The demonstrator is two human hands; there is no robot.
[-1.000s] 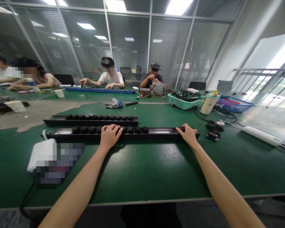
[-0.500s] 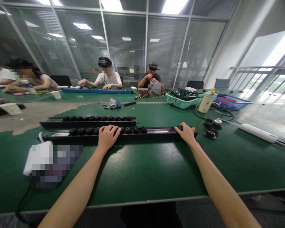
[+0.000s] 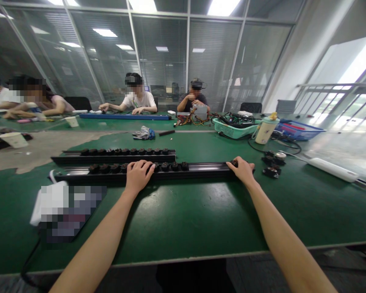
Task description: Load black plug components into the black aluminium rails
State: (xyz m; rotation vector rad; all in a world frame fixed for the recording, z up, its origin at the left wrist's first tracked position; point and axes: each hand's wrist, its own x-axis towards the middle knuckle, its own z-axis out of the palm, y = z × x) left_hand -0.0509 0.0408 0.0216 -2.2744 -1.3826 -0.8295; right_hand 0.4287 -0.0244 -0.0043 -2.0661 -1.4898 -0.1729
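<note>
A long black rail [image 3: 201, 170] lies across the green table [image 3: 183, 219], with a row of black sockets [image 3: 171, 166] set into its left half. My left hand [image 3: 138, 175] rests over the rail's middle, fingers curled onto the sockets. At the rail's right end my right hand [image 3: 243, 170] is closed over a black socket [image 3: 233, 163], most of which is hidden under the fingers. A second black rail [image 3: 112, 156] filled with sockets lies parallel just behind.
Loose black sockets [image 3: 271, 165] and a roll of tape lie right of the rail's end. Behind are a green basket of cables [image 3: 236, 129], a white jug [image 3: 264, 131], a blue tray [image 3: 300, 132] and a white power strip [image 3: 332, 170]. A blurred pack [image 3: 67, 209] sits left. Other people work at the far side.
The view has shifted slightly. My right hand has slid a little right along the rail's end. My left hand stays on the middle of the rail.
</note>
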